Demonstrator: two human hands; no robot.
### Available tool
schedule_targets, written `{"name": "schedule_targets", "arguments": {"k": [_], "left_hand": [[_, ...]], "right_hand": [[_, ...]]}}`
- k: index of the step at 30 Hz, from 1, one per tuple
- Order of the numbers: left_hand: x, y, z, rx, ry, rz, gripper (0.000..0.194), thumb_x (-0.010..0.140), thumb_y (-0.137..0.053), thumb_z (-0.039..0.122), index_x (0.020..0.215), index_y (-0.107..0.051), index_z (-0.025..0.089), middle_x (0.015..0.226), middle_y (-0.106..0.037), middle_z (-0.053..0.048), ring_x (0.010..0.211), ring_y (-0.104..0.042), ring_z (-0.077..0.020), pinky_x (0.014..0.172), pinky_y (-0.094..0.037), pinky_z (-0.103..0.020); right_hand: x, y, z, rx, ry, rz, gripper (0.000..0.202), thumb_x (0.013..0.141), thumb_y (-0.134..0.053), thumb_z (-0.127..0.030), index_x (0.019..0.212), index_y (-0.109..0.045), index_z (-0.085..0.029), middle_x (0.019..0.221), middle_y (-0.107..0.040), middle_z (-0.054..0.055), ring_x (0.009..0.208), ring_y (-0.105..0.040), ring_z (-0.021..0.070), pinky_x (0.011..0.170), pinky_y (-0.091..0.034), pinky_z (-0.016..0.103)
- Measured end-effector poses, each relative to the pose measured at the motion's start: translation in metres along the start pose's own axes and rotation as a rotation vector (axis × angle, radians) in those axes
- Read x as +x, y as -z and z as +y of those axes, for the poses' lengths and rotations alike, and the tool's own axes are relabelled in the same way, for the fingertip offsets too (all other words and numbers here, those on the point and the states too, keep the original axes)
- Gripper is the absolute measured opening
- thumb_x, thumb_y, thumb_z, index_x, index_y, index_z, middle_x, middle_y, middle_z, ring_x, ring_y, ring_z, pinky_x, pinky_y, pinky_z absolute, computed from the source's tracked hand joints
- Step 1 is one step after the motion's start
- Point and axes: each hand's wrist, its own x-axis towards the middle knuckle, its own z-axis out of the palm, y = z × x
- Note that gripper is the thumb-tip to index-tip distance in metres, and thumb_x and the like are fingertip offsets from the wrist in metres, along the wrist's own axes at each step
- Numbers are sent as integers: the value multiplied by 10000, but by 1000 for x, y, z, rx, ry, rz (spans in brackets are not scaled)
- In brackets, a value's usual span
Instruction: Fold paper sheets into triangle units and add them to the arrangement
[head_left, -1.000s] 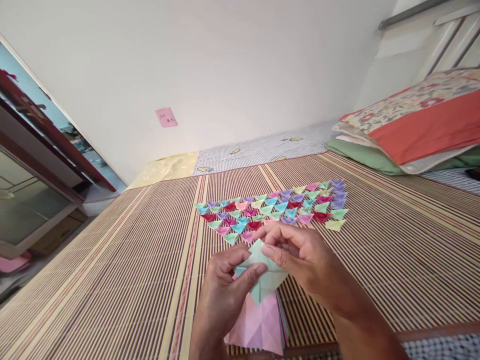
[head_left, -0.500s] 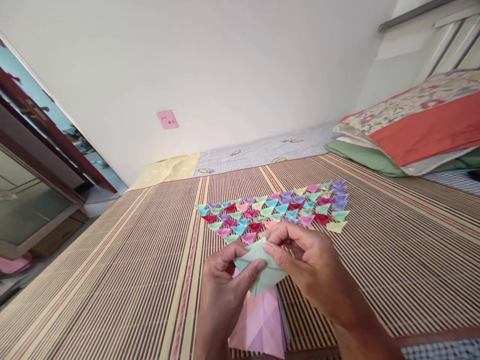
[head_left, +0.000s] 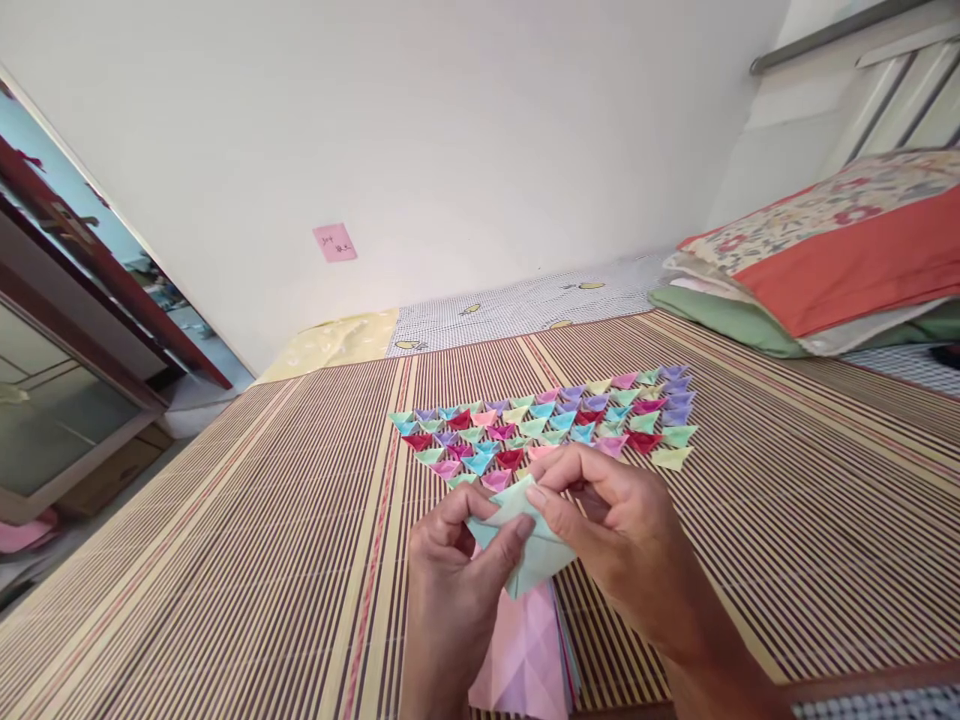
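Note:
A pale green folded paper is held up between both hands, above the striped mat. My left hand pinches its left side, thumb on the front face. At the upper right part of the paper, my right hand pinches with thumb and fingers; some fingertips are hidden. Below the hands lies a stack of creased paper sheets with a pink one on top. Beyond them, several small folded paper pieces in many colours lie in rows.
The striped mat covers the bed up to a patterned cloth by the wall. Folded bedding with a red and floral cover lies at the right. A pink note is on the wall. A doorway is at the left.
Both hands keep their pinch on the green paper and have barely moved. The pink-topped stack appears slightly further right and lower in view.

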Motion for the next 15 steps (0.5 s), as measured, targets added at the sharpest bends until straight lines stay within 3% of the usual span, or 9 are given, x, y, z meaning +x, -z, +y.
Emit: {"name": "schedule_targets", "arguments": {"k": [11,15], "left_hand": [[-4,-7,1,-47,90,32,358,776,-863,338,678,-549,195,568,-570,50,479,-472,-76,455,-424,-178],[-4,-11,3,-116,148,66,352,764,-877,341,754,-552,207,580,-603,56,475,-517,-83,470,-445,-185]], "right_hand": [[-2,-1,1,-41,-20,28,180,922,-660,-262,748,-640,-221,853,-719,44,969,-690,236,735,-537,303],[-1,-1,3,-24,-34,27,184,921,-667,-267,750,-628,-213,880,-718,39,822,-692,194,690,-531,298]]}}
